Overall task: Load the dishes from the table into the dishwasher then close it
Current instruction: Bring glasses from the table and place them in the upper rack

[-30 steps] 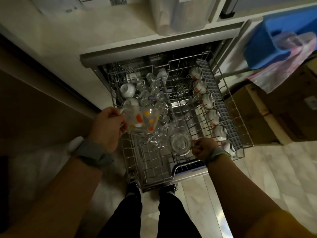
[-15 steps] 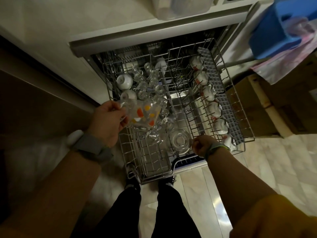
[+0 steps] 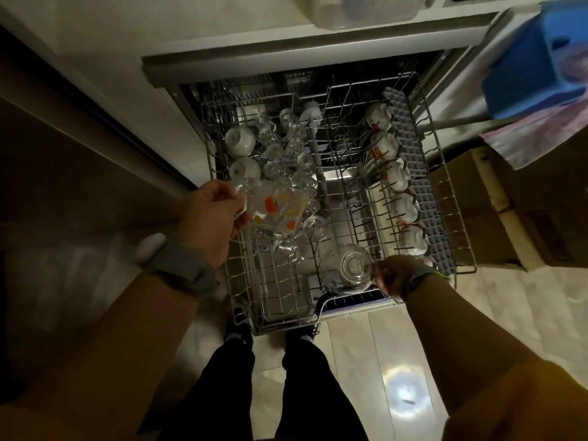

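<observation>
1. Left hand (image 3: 211,218) — fingers curled round the handle of a spotted glass mug (image 3: 276,207), held over the rack (image 3: 458,249)'s left side;
2. Right hand (image 3: 393,275) — fingers pinch the clear glass cup (image 3: 351,270), upside down at the rack's front.

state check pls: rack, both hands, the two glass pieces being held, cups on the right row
dishwasher rack: pulled out, partly loaded
left hand: grips spotted glass mug
spotted glass mug: tilted, held above rack
right hand: holds clear glass cup
clear glass cup: upside down, at rack front
white cups: racked in a row, right side
</observation>
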`<state>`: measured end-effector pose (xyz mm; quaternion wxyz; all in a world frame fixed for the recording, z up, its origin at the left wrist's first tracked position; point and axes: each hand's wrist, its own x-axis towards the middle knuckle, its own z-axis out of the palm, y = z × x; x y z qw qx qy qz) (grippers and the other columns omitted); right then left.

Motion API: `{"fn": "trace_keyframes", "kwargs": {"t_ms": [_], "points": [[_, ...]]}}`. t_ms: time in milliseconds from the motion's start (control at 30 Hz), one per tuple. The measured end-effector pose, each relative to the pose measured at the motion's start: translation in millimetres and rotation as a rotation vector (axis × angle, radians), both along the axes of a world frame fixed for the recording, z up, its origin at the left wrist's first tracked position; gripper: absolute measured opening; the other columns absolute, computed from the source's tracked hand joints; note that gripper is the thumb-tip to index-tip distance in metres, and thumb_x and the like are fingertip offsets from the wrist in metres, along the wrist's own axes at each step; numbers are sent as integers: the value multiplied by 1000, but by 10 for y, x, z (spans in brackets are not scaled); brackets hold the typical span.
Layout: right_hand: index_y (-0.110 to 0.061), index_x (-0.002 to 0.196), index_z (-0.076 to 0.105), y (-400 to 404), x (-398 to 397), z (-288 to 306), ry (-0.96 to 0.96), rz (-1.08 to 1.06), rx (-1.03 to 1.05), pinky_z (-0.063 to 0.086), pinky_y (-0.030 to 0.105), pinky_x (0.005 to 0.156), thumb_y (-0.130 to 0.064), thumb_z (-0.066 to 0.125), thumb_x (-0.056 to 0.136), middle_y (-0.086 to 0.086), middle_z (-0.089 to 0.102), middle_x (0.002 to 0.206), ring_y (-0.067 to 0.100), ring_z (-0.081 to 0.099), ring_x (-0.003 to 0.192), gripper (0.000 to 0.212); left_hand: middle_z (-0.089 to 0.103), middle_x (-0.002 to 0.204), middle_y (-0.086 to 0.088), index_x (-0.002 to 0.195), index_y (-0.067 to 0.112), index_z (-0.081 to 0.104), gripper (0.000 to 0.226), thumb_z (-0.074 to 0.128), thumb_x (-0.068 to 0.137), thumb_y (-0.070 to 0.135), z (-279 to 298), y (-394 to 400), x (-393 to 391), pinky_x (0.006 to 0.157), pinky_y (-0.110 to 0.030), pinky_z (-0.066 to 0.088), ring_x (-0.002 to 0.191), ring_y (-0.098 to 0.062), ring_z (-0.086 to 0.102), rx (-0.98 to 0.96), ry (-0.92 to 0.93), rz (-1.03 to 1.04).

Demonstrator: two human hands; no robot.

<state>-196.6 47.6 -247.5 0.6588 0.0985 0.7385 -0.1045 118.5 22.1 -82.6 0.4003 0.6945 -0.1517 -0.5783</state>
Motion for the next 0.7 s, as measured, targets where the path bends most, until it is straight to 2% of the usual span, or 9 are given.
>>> {"fn": "trace_keyframes", "kwargs": {"t_ms": [67,167,300,500,633,700], "points": [[-6,107,50,40,-29,-9,2,-6,9,41,19,29,-6,41,101,11,57,66,13,51,30,11,55,86,-2,73,17,45,28,50,95,0,-8,3,-29,60,-21,48,67,-12,51,-5,-15,-5],[-4,97,52,29,19,-4,-41,-12,18,43,17,32,-5,42,100,11,57,65,9,51,38,11,55,81,-2,72,18,46,30,49,95,0,-21,15,3,67,-26,45,65,-12,50,-8,-15,3],[-2,85,49,-68,94,-40,-60,-25,-30,41,17,30,-4,38,100,7,56,44,9,47,28,19,55,84,-1,71,19,46,31,49,95,0,-28,21,28,68,-27,44,65,-11,51,-12,-12,3],[-2,97,52,-134,238,-117,-125,-152,-6,40,18,29,-6,38,100,7,55,73,9,47,29,15,55,93,-3,72,17,45,30,49,95,-2,-38,2,100,59,-18,49,70,-12,51,-5,17,45],[-2,96,50,-156,338,-82,-121,-180,-33,37,18,28,-6,38,100,9,56,78,10,48,30,13,57,87,-3,72,17,47,29,50,94,-3,-45,25,155,60,-20,49,69,-12,54,15,-2,44],[-2,94,51,-145,361,-77,-128,-125,-34,39,18,29,-7,38,101,9,57,68,10,47,29,16,57,85,-3,72,17,48,29,50,93,-3,-44,39,180,63,-22,48,69,-13,54,12,-3,39]]}}
